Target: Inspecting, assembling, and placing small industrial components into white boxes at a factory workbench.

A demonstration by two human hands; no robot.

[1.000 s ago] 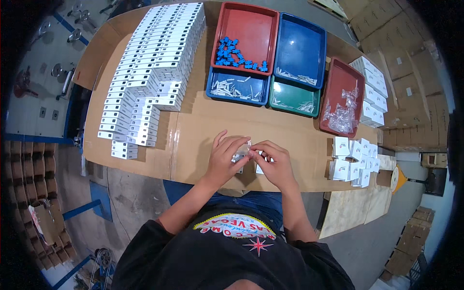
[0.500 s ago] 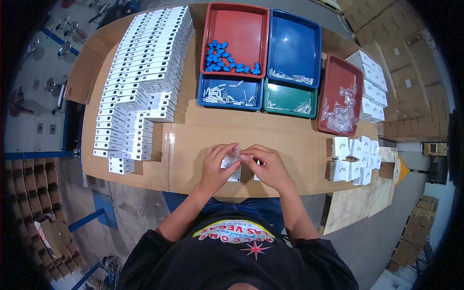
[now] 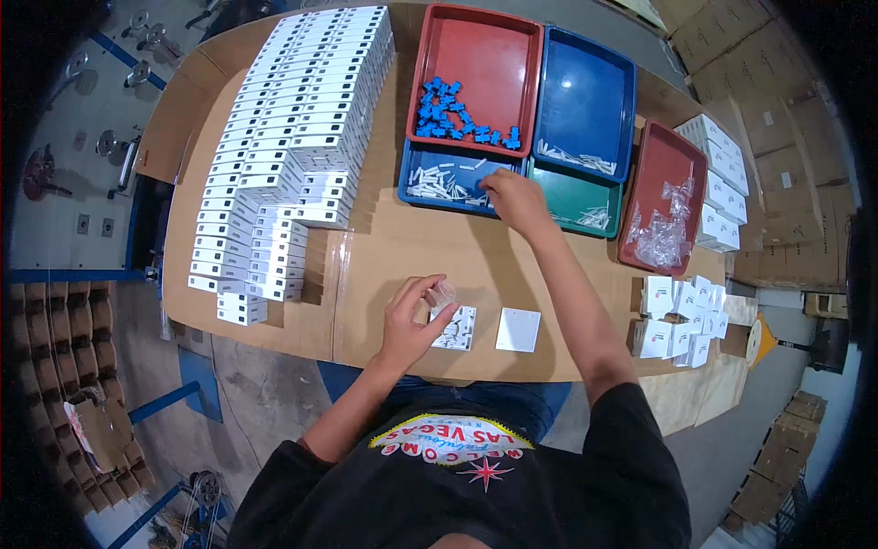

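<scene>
Half a second before, both hands had been together over the table's near edge; the right hand (image 3: 514,199) had since gone out to the trays, while the left hand (image 3: 412,320) stayed behind.

Far to the left of that left hand stood the white boxes (image 3: 291,137), stacked in long rows across the cardboard-covered table (image 3: 384,265); so much of the packing looked done. The left hand itself was curled round a small clear bag (image 3: 442,293), fingers and thumb pinched on it. Just to its right lay a printed white card (image 3: 455,328), touching the fingertips, and beyond that a plain white square (image 3: 519,329).

Well above the grip, the right hand hovered at the lower blue tray (image 3: 430,197) of small white pieces, fingers bent downward; whether they had closed on a piece I could not tell. Behind it sat a red tray (image 3: 521,55) of blue parts (image 3: 453,114), right of it an upper blue tray (image 3: 585,101) and a green tray (image 3: 572,197), both nearly bare. Farther right, another red tray (image 3: 663,156) held clear bags (image 3: 660,233). Small white boxes (image 3: 677,316) clustered near the table's right edge, more stacked behind them, so I judged plenty was left to fill.
</scene>
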